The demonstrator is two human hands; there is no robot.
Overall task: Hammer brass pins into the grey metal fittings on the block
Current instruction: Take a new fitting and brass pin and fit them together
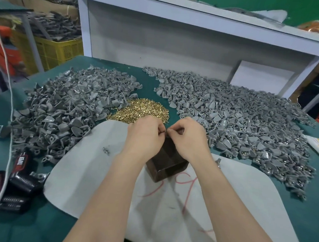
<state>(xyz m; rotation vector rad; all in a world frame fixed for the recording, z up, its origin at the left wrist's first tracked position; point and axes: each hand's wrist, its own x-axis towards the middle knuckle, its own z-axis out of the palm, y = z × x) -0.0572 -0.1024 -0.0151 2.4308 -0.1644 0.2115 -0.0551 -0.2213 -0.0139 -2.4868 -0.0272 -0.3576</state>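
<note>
Head view looks down on the block, a dark wooden piece standing on a pale sheet in the middle of the tabletop. Both hands meet over the block's far top edge. The left hand and the right hand have their fingers pinched together, tip to tip, on something small and dark; it is too small to tell whether this is a fitting, a pin, or both. Neither hand holds a hammer, and none can be made out in view.

The block's long axis runs from the person's near side away toward the pin heap, and the pinch sits right at its far end, so whatever is held lies just above that end, directly under the fingers. The two hands are about equally near it, the right one resting partly on the block's right side.

Just beyond the block lies a heap of brass pins. Left of the block spreads a large pile of grey fittings; right of it, a wider pile, some showing brass glints. Farther left of the block lie black boxes and a white cord.

Judging from this, the step in hand is seating a part on the block before any hammering; the next move likely calls for lowering it straight down onto the far end.
</note>
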